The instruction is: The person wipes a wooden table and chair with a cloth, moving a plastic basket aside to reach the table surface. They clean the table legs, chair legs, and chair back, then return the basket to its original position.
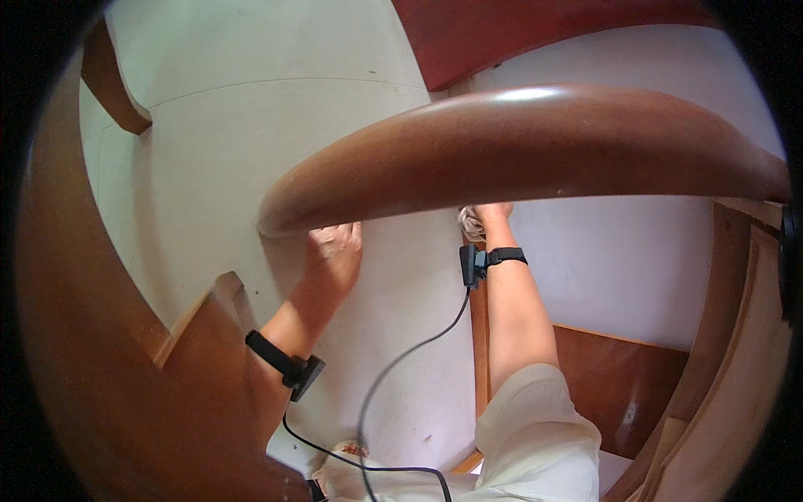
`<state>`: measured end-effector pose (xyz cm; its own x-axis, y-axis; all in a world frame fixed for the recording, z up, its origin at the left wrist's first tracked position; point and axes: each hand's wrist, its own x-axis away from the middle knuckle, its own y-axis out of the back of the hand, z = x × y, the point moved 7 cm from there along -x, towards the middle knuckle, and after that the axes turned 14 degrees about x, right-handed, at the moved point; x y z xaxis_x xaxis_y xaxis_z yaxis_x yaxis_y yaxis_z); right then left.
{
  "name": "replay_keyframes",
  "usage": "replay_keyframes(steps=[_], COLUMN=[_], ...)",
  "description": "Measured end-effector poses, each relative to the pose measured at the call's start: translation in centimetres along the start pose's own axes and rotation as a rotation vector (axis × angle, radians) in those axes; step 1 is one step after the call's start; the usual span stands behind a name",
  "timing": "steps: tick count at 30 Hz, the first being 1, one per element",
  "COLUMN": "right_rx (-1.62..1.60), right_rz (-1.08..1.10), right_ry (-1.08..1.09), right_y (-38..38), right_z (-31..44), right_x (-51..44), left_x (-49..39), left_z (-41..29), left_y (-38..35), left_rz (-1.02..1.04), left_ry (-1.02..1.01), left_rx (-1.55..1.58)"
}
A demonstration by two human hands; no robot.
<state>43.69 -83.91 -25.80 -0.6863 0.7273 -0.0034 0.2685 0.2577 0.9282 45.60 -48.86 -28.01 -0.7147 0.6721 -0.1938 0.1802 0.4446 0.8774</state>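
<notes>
A thick, curved brown wooden rail (502, 150) crosses in front of me, its upper side glossy. My left hand (335, 246) reaches in below the rail's left part, and its fingertips are hidden behind the wood. Whether that hand grips anything cannot be seen. Farther right, my right hand (497, 211) is partly covered by the rail's lower edge. It is closed on a bunched, greyish-white cloth (472, 224), which shows at the inner side of the wrist. Each forearm wears a black strap with a small device, the left device (307, 378) and the right device (469, 266).
Brown wooden furniture parts (94, 351) curve along the left side. A wooden leg (116, 81) stands at upper left on the pale floor (251, 144). Dark red panelling (533, 31) is at the top. A brown board (621, 383) lies right. A black cable (401, 354) hangs between my arms.
</notes>
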Motion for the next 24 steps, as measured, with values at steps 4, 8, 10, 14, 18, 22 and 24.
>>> replay_keyframes(steps=[4, 8, 10, 14, 18, 22, 24], right_rx=[-0.055, -0.185, -0.343, -0.378, -0.308, -0.376, -0.320], right_rz=[0.076, 0.031, -0.071, -0.005, 0.053, 0.090, 0.028], right_ry=[0.190, 0.328, 0.422, 0.365, 0.160, 0.288, 0.495], right_y=[1.9, 5.5, 7.5, 7.6, 6.9, 5.9, 5.6], right_z=[4.7, 12.9, 16.2, 15.9, 11.4, 15.1, 19.6], right_x=[4.6, 11.4, 14.7, 14.9, 11.6, 13.3, 16.2], left_x=[0.1, 0.4, 1.9, 7.3, 11.5, 13.9, 14.6], left_z=[0.8, 1.0, 0.8, 0.0, 1.8, 2.5, 2.8], left_y=[-0.4, 1.2, 3.3, 4.0, 4.3, 4.3, 4.7], left_rz=[0.078, 0.003, -0.176, -0.210, -0.156, -0.015, -0.083], left_ry=[0.049, 0.070, 0.005, 0.006, -0.073, 0.069, 0.247], left_rx=[0.090, 0.308, 0.416, 0.366, 0.122, 0.230, 0.696])
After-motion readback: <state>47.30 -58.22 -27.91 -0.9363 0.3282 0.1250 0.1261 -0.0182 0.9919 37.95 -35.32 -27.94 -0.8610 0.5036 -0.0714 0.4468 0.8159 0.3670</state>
